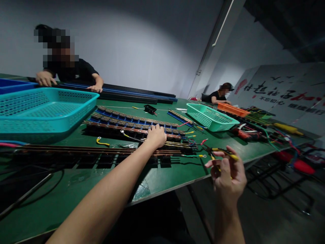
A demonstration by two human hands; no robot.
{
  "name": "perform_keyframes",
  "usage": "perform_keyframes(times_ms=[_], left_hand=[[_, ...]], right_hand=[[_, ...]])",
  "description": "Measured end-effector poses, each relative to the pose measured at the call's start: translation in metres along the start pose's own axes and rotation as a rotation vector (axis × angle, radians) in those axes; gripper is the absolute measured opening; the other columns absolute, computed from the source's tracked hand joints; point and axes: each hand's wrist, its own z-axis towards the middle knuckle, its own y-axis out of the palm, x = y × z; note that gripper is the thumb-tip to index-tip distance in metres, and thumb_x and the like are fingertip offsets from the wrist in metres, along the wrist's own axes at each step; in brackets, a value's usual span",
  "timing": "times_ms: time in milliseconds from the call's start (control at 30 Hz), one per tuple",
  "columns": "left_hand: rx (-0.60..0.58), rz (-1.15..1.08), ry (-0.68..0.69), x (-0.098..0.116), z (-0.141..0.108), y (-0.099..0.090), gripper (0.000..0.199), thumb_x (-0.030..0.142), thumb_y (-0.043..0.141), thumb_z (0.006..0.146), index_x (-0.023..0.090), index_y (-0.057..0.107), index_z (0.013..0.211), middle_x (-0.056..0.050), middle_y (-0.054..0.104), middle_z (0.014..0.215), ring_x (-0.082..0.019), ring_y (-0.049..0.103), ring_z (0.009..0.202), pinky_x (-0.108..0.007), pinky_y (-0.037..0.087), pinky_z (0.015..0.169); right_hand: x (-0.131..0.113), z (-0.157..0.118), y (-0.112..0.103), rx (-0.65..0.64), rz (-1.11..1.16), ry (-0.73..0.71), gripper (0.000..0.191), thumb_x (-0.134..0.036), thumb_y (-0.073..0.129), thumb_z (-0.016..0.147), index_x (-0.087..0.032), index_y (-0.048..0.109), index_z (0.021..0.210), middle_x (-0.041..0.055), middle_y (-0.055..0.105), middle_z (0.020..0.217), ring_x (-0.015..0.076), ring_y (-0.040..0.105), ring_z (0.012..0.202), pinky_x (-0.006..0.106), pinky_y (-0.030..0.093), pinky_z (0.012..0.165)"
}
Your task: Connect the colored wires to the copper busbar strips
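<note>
My left hand (156, 136) reaches across the table with its fingers curled down over the strips with copper bars. What its fingertips grip is hidden beneath the hand. Around it lie several strips, some with blue bases (122, 117), and a longer one with a black base (86, 156). Short wires end in lugs, among them a green wire (195, 156) with a yellow sleeve at the strip's right end. Past the table's front edge, my right hand (230, 174) is closed round pliers (225, 151) with yellow and black handles. Their jaws point left, toward the wire ends.
A turquoise basket (48, 122) stands at the left, a green basket (215, 123) at the back right. Beyond it are an orange tray (232, 109) and a red tool (245, 134). Long black profiles (132, 95) lie before one person (76, 73); another person (218, 96) sits farther right.
</note>
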Motion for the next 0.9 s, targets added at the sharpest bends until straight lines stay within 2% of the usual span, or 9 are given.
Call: perform_keyframes(times_ms=[200, 333, 700, 833, 900], left_hand=[[-0.011, 0.0, 0.012, -0.001, 0.001, -0.001, 0.044, 0.031, 0.035, 0.098, 0.008, 0.056, 0.129, -0.021, 0.056, 0.133, -0.036, 0.05, 0.129, -0.048, 0.046, 0.102], [-0.008, 0.01, 0.012, 0.0, 0.0, -0.002, 0.044, 0.031, 0.035, 0.098, 0.008, 0.057, 0.129, -0.021, 0.055, 0.134, -0.036, 0.05, 0.128, -0.047, 0.046, 0.102], [-0.015, 0.008, 0.005, 0.002, -0.001, -0.003, 0.045, 0.031, 0.036, 0.098, 0.007, 0.056, 0.13, -0.021, 0.055, 0.136, -0.036, 0.05, 0.129, -0.048, 0.045, 0.103], [-0.022, 0.009, 0.004, 0.002, 0.0, -0.003, 0.045, 0.031, 0.036, 0.099, 0.007, 0.056, 0.131, -0.021, 0.054, 0.136, -0.036, 0.05, 0.13, -0.047, 0.045, 0.103], [-0.021, 0.011, 0.006, 0.001, 0.0, -0.003, 0.045, 0.031, 0.036, 0.099, 0.007, 0.056, 0.131, -0.021, 0.055, 0.135, -0.036, 0.05, 0.129, -0.047, 0.045, 0.103]], right_hand=[[-0.044, -0.019, 0.004, -0.08, 0.093, 0.139, 0.038, -0.04, 0.063, 0.092, -0.025, 0.061, 0.126, 0.0043, 0.067, 0.092, 0.0106, 0.061, 0.047, 0.019, 0.038, 0.036], [-0.056, -0.024, 0.007, -0.136, 0.118, 0.254, 0.034, -0.04, 0.064, 0.092, -0.023, 0.062, 0.122, 0.0035, 0.067, 0.091, 0.009, 0.058, 0.043, 0.016, 0.031, 0.032], [-0.04, -0.026, 0.02, -0.198, 0.127, 0.341, 0.035, -0.044, 0.066, 0.09, -0.026, 0.062, 0.12, 0.0006, 0.065, 0.089, 0.0073, 0.059, 0.044, 0.014, 0.028, 0.034], [-0.032, -0.025, 0.016, -0.23, 0.12, 0.309, 0.029, -0.042, 0.065, 0.092, -0.026, 0.063, 0.116, -0.002, 0.064, 0.082, 0.0052, 0.055, 0.043, 0.016, 0.037, 0.038], [-0.028, -0.025, 0.012, -0.293, 0.078, 0.257, 0.028, -0.041, 0.065, 0.092, -0.025, 0.064, 0.115, -0.0037, 0.062, 0.073, 0.0056, 0.052, 0.043, 0.017, 0.04, 0.04]])
